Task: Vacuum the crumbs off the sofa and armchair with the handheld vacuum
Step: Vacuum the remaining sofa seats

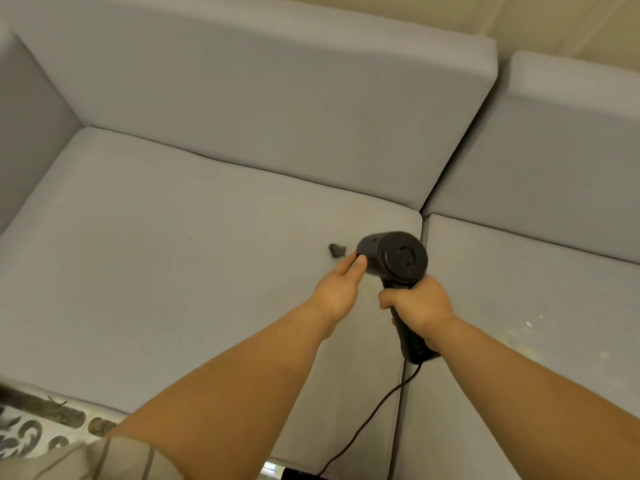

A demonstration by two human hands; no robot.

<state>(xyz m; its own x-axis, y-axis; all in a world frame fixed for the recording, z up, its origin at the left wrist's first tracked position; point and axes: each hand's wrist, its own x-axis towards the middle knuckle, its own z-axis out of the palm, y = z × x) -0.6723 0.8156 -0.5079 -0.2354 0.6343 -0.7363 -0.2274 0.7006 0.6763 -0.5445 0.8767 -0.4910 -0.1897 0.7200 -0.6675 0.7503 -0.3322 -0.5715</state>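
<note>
My right hand (417,303) is gripping the handle of the black corded handheld vacuum (394,258), fingers curled round it. My left hand (341,284) is touching its barrel with straight fingers, above the grey fabric sofa seat cushion (173,237). Pale crumbs (528,323) are lying on the neighbouring grey cushion (519,271) to the right.

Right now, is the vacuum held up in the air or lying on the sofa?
Held up. The right hand grips the vacuum by its handle above the sofa, and the left hand touches its body.
</note>
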